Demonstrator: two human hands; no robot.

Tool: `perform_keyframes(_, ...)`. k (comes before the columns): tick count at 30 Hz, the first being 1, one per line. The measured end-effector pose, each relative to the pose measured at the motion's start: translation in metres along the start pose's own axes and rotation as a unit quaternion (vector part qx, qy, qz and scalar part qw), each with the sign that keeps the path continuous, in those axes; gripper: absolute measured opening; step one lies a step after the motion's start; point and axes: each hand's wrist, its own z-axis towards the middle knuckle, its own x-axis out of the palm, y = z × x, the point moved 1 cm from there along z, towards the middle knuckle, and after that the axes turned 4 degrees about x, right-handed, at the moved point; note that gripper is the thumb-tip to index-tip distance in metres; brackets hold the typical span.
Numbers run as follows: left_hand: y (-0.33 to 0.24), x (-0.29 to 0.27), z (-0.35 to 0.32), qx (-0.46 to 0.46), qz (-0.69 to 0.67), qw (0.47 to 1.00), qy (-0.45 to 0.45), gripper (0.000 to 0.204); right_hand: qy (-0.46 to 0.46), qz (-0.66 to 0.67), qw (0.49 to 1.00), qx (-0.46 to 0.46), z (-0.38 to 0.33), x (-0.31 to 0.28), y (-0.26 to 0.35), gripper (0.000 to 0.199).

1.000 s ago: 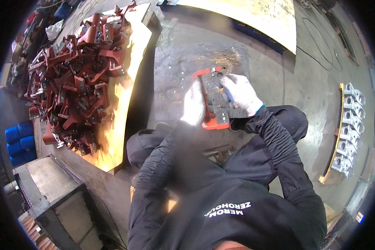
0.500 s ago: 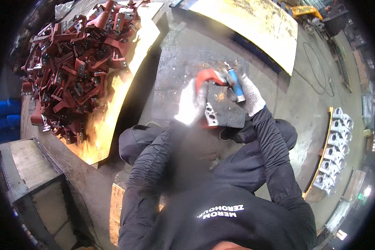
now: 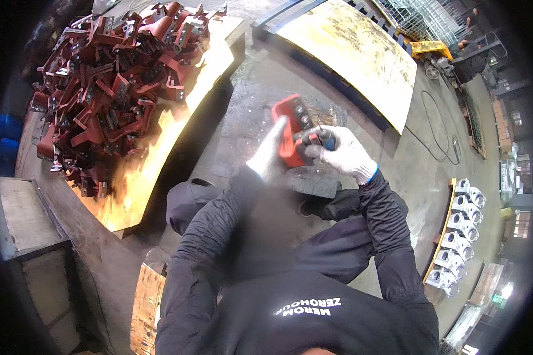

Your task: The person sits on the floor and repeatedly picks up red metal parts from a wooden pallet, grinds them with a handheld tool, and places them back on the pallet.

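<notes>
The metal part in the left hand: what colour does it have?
The metal part is mostly red; the head view shows it.

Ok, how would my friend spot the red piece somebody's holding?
Start at the wooden board on the left, piled with dark red brackets. Look right to the white-gloved left hand. The red bracket there is held away from the pile and looks brighter.

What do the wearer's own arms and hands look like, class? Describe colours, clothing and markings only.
Both arms wear long black sleeves, wrinkled into many folds, with no print visible on them. The left grip and right grip are in white gloves; the right glove has a blue edge at its cuff and looks greyish toward the fingertips.
</notes>
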Motion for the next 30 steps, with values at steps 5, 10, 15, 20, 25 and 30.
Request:
perform_keyframes(5, 0.030, -0.049, 0.036, 0.014, -0.029, 0.996, -0.089, 0.035, 0.069, -0.044, 0.996, -0.021, -0.004, -0.002, -0.028, 0.020)
perform_keyframes(10, 0.018, -0.051, 0.060, 0.049, -0.036, 0.983, -0.175, 0.018, -0.113, 0.055, 0.992, -0.007, -0.009, 0.011, -0.059, 0.035)
perform_keyframes(15, -0.003, -0.059, 0.066, 0.142, -0.142, 0.968, -0.152, 0.018, -0.235, -0.199, 0.951, 0.015, -0.036, 0.024, -0.042, 0.045)
perform_keyframes(20, -0.007, -0.069, 0.062, 0.145, -0.114, 0.974, -0.131, 0.015, -0.223, -0.342, 0.907, -0.101, -0.037, 0.024, -0.025, 0.032)
perform_keyframes(25, -0.009, -0.053, 0.049, 0.146, -0.107, 0.965, -0.191, 0.014, -0.216, -0.355, 0.907, -0.067, -0.026, 0.023, 0.006, 0.032)
perform_keyframes(30, -0.014, -0.051, 0.044, 0.149, -0.103, 0.959, -0.217, 0.015, -0.239, -0.367, 0.896, -0.068, -0.018, 0.026, 0.000, 0.032)
